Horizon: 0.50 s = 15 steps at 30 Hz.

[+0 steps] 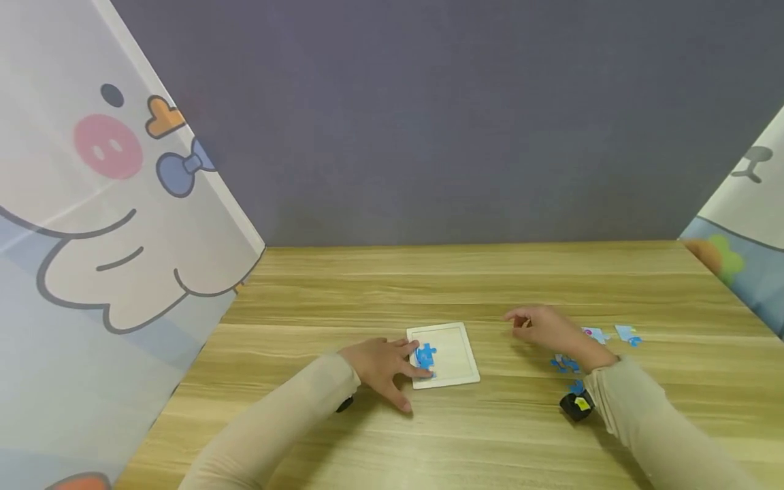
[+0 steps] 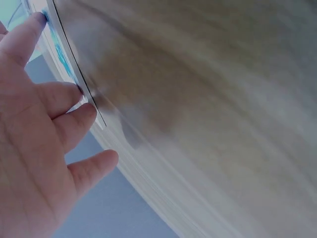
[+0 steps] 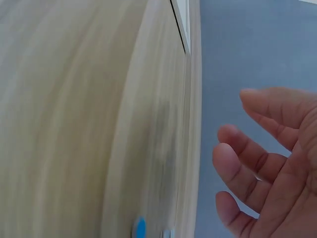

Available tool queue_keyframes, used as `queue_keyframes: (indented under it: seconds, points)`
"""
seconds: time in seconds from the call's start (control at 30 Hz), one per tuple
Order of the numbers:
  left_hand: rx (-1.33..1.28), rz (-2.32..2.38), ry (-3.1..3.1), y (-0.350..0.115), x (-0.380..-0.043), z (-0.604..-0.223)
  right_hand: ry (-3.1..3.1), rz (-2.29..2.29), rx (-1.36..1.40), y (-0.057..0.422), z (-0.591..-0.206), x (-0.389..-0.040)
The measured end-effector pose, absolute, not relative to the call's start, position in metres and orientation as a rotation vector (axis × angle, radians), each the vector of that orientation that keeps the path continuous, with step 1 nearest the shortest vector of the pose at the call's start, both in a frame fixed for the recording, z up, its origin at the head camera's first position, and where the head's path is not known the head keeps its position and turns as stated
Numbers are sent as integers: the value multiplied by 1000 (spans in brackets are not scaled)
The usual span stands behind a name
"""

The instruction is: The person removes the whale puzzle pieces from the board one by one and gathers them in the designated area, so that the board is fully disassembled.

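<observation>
A white square puzzle tray lies on the wooden table. Joined blue puzzle pieces fill part of its left side. My left hand reaches over the tray's left edge with fingers spread, fingertips at the blue pieces and thumb pointing toward the table's front. In the left wrist view, fingertips rest along the tray's rim. To the right of the tray, my right hand hovers over the table, fingers loosely bent. Nothing shows between those fingers in the right wrist view.
Loose puzzle pieces lie around the right wrist: a pale piece with pink, a white-and-blue one, and blue ones nearer the front. A grey panel closes the table's back; printed panels flank it.
</observation>
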<state>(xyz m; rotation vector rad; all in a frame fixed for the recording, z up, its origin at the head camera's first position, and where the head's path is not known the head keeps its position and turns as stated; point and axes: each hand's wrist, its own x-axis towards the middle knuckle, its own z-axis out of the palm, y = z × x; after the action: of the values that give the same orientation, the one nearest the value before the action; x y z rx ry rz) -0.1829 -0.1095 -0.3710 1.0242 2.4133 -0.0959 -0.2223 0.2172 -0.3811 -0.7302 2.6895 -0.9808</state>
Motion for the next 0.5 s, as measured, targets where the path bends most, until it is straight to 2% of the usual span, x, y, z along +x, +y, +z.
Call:
queue_keyframes:
  seconds: [0.5]
  points:
    - [1056, -110, 2365, -107, -183, -373, 2627, -649, -1138, 137, -377, -227]
